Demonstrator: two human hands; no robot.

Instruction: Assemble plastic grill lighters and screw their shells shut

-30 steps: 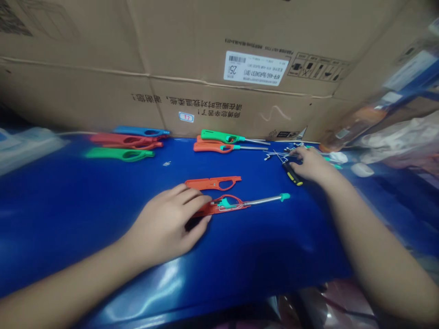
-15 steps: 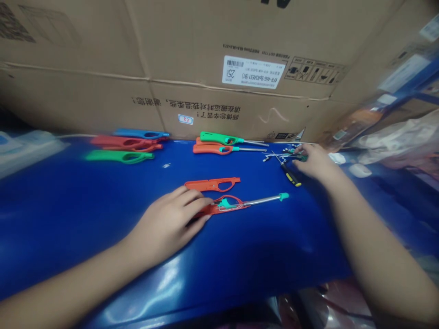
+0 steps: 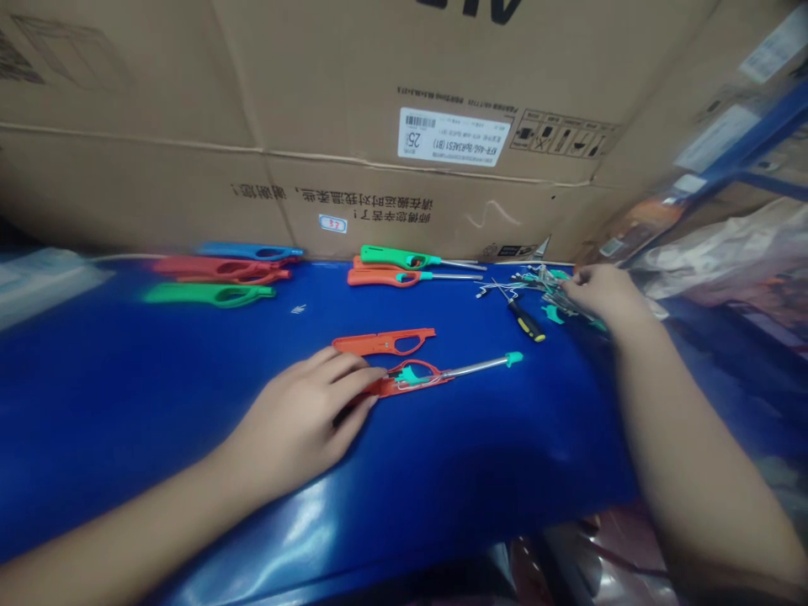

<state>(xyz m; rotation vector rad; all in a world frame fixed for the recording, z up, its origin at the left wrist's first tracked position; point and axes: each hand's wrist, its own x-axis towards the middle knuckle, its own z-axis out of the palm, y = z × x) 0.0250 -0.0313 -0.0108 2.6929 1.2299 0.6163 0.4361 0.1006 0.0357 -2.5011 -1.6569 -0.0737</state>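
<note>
My left hand (image 3: 309,412) is closed around the rear end of an open orange lighter shell (image 3: 395,385) lying on the blue table. Inside the shell sit a green trigger (image 3: 410,375) and thin white wire; a metal tube (image 3: 476,368) with a green tip (image 3: 514,359) sticks out to the right. Just behind it lies the matching orange shell half (image 3: 384,341). At the back right, my right hand (image 3: 603,295) has its fingers pinched together at a pile of small green and metal parts (image 3: 552,286). What is between those fingers is too small to make out.
A black and yellow screwdriver (image 3: 527,324) lies beside the parts pile. Long-nosed lighters (image 3: 404,257) in green and orange lie along a large cardboard box (image 3: 353,93). Blue, red and green shells (image 3: 211,293) lie at the left. Plastic bags (image 3: 700,252) are at the right.
My right hand has shifted a little right within the parts pile, and more green and metal parts show, spread out beside it. My left hand keeps its hold; the view has shifted slightly.
</note>
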